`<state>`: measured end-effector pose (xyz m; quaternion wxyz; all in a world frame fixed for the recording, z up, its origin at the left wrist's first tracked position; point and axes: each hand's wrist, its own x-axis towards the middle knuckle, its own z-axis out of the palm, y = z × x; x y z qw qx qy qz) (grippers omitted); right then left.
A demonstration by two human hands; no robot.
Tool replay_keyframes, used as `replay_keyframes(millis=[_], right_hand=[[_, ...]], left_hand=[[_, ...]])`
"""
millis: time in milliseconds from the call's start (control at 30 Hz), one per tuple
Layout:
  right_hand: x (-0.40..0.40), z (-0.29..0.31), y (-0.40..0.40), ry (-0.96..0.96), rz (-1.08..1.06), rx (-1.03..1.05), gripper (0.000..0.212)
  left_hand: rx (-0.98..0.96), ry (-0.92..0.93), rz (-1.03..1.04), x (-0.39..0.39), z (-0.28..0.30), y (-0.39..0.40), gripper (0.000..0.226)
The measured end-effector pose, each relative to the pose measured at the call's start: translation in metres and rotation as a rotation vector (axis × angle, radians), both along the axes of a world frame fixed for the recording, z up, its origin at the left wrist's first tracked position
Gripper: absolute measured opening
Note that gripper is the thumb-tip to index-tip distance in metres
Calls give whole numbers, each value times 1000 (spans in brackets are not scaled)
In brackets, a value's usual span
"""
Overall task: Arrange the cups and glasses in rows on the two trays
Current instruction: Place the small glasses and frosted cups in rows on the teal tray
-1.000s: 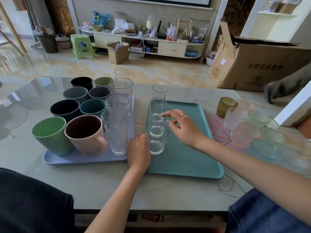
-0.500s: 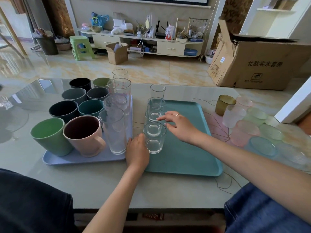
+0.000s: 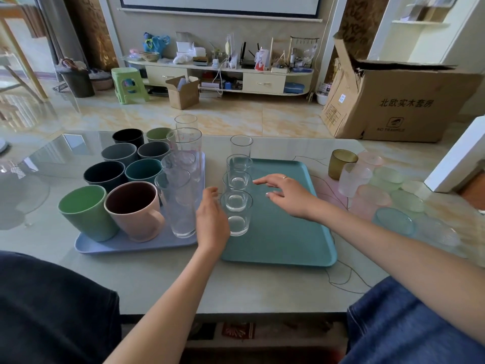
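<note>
On the glass-topped table (image 3: 236, 285), both hands' grips hang released beside teal tray (image 3: 288, 240).

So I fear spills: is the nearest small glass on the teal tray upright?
Upright: the small glass stands on its base on the teal tray, rim up.

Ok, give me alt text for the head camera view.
Two bare hands hover open over a teal tray holding a column of small clear glasses, left hand beside the nearest, right hand above the tray. A lavender tray holds mugs and tall glasses; frosted cups wait right.
</note>
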<state>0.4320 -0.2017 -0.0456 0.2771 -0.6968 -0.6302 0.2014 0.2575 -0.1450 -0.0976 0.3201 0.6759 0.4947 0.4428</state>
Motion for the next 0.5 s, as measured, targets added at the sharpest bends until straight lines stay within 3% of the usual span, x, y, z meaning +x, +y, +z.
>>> replay_keyframes(millis=[200, 333, 500], right_hand=[[33, 22, -9, -83, -123, 46, 36], [88, 45, -14, -159, -314, 122, 35], [185, 57, -29, -242, -581, 49, 30]], left_hand=[[172, -2, -38, 30, 49, -7, 36], [252, 165, -197, 83, 70, -2, 39], [350, 440, -483, 182, 76, 3, 36]])
